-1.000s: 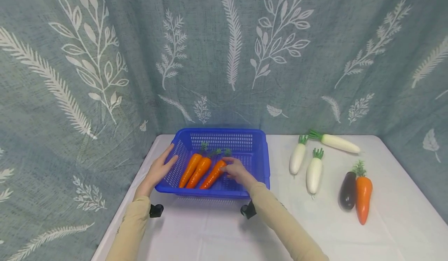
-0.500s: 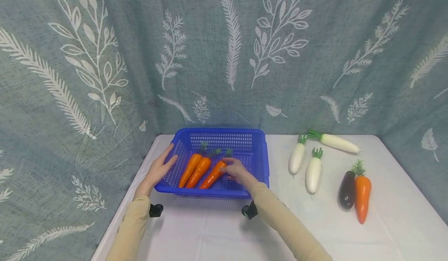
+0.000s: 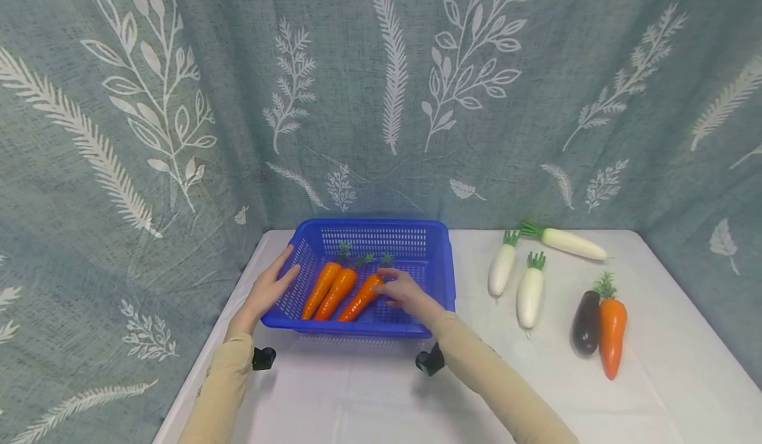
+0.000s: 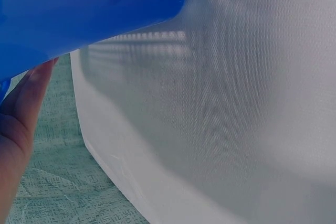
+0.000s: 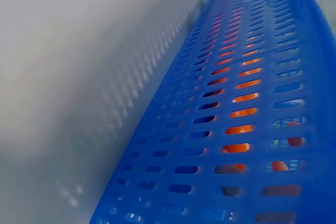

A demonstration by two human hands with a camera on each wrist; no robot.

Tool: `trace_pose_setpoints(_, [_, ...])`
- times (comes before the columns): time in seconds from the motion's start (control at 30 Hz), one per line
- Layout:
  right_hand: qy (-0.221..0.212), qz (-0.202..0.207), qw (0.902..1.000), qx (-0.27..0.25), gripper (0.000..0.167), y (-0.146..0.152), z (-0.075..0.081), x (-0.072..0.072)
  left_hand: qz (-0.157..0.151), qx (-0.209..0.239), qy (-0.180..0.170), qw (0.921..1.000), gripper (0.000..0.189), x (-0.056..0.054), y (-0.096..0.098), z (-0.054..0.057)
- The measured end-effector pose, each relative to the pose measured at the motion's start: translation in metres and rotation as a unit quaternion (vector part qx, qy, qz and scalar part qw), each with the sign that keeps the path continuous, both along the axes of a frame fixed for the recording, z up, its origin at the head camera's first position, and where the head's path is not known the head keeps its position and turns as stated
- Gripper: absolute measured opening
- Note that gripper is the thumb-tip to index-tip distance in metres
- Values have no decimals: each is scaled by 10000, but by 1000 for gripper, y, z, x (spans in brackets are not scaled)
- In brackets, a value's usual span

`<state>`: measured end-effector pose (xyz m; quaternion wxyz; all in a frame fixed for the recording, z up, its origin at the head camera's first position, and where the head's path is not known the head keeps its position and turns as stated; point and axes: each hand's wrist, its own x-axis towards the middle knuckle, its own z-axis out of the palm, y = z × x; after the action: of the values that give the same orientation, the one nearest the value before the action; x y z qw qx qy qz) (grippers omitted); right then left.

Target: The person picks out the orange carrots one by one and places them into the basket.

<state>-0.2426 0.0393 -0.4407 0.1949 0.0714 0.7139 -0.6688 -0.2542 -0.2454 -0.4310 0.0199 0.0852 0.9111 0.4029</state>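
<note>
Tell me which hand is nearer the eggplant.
Right. The right hand is at a carrot inside the basket, left of the eggplant; the left hand, farther left, at the basket's left side.

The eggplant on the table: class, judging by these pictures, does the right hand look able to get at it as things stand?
Probably yes: nothing covers the eggplant, though a carrot lies close beside it, and the right hand must first clear the blue basket.
</note>
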Motion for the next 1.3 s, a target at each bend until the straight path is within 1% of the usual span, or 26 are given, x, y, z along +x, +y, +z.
trace_pose_setpoints(0.3, [-25,172,9988,-459,52,8,6,4,18,-4,71,10000,62,-3,0,-3])
trace_pose_setpoints(0.53, [29,369,9969,-696,54,16,13,8,39,-12,-113,9999,64,0,1,0])
trace_pose_setpoints(0.7, [95,502,9948,-876,54,23,17,8,39,6,-191,9998,65,1,1,1])
trace_pose_setpoints(0.9, [219,694,9931,-921,55,33,22,8,27,22,-194,9998,64,1,1,1])
trace_pose_setpoints(1.1, [339,914,9894,-1079,55,42,25,11,29,12,-175,9998,64,1,1,1])
trace_pose_setpoints(1.3, [415,963,9876,-1166,53,49,27,15,13,-9,-182,9998,65,0,0,0])
